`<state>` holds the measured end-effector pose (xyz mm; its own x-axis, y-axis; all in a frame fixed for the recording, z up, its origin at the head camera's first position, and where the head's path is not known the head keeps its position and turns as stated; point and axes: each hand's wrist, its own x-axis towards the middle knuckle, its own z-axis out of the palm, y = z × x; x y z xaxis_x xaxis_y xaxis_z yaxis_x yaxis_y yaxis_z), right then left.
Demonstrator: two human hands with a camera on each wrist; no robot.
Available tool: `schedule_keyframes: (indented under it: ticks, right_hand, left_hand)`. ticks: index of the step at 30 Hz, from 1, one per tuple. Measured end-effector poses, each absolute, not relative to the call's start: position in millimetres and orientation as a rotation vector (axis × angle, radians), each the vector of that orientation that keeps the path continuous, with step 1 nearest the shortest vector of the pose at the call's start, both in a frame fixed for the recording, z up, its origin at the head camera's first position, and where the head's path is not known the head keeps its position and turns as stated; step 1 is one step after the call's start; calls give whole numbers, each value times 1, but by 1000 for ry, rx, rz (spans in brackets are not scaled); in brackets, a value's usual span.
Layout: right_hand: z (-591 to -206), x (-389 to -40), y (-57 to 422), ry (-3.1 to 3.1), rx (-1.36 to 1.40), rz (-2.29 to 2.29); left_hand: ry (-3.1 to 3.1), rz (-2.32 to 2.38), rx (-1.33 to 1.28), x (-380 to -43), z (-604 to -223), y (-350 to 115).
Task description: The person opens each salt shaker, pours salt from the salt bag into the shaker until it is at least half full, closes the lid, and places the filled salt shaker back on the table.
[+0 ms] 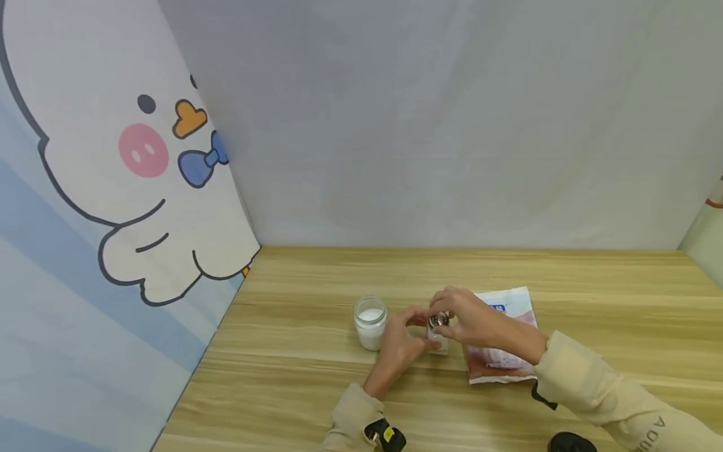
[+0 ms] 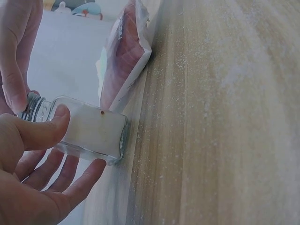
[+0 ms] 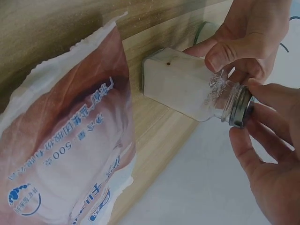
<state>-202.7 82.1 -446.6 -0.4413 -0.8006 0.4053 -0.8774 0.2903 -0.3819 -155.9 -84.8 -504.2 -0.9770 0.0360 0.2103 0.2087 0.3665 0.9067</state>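
A small glass shaker jar (image 3: 180, 86) filled with white grains stands on the wooden table. My left hand (image 1: 398, 342) grips its body, thumb on one side and fingertips on the other, as the left wrist view shows. At the top, my right hand (image 1: 465, 317) pinches the metal lid (image 3: 241, 107) between thumb and fingers. The lid sits on the jar's neck; whether it is fully screwed down I cannot tell. Left of the hands is a round open glass jar (image 1: 371, 326), partly filled with white grains.
A printed salt bag (image 3: 75, 154) marked 500 lies beside the shaker jar, under my right forearm in the head view. White grains (image 2: 206, 93) are scattered over the tabletop. A dark object (image 1: 570, 442) is at the front edge of the view. Grey cloth (image 1: 452, 125) hangs behind the table.
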Motion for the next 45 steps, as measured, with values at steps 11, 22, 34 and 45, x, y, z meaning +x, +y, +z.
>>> schedule_keyframes:
  ticks: [11,22,34,45]
  right_hand:
    - [-443,-199,83,-2491,1602,785]
    - [-439,-192,81,-2623,1494,766]
    - [-434,-189,78,-2550,1656,637]
    - [-431,-184,80,-2666,1488,728]
  left_hand:
    - [-2468,-1682,-210,-154,-504,-86]
    - [-2443,-1710,-234,-152,-501,-86]
    - [-2460,-1689,-243,-149,-500,-87]
    - [-2458,-1681,-251,-149,-500,-87]
